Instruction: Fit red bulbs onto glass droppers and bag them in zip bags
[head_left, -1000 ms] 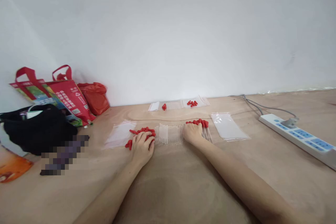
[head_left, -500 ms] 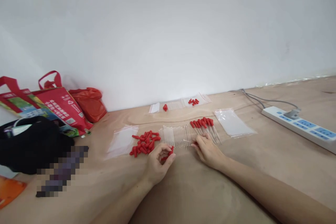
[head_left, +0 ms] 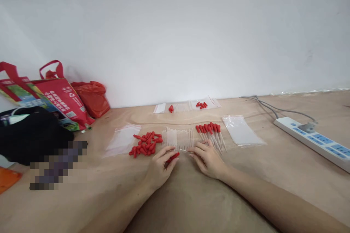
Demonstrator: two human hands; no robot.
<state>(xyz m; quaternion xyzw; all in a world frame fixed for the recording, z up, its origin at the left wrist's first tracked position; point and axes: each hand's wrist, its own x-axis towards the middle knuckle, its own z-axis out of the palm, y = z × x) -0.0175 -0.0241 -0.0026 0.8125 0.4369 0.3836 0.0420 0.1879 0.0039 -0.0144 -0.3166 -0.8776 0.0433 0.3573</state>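
Note:
My left hand [head_left: 160, 165] is closed around a red rubber dropper bulb [head_left: 174, 157], its end pointing right between thumb and fingers. In my right hand [head_left: 206, 158] a thin glass dropper tube [head_left: 183, 150] is pinched, one end pointing left toward the bulb with a small space between. Just beyond the hands lies a row of clear glass tubes [head_left: 186, 137]. A pile of loose red bulbs [head_left: 146, 145] sits left of that row. To its right, several droppers with bulbs fitted [head_left: 209, 128] lie side by side, partly hidden by my right hand.
Clear plastic bags lie left [head_left: 124, 137] and right [head_left: 242, 131]. Near the wall are a second small bulb group [head_left: 201, 105] and more tubes [head_left: 181, 107]. A power strip [head_left: 314, 140] with a cable stands right. Shopping bags [head_left: 64, 98] and a black cloth item [head_left: 35, 138] are left.
My right hand has moved left with the glass tube, closer to my left hand. The bulb in my left hand now points right toward the tube. The view has shifted slightly.

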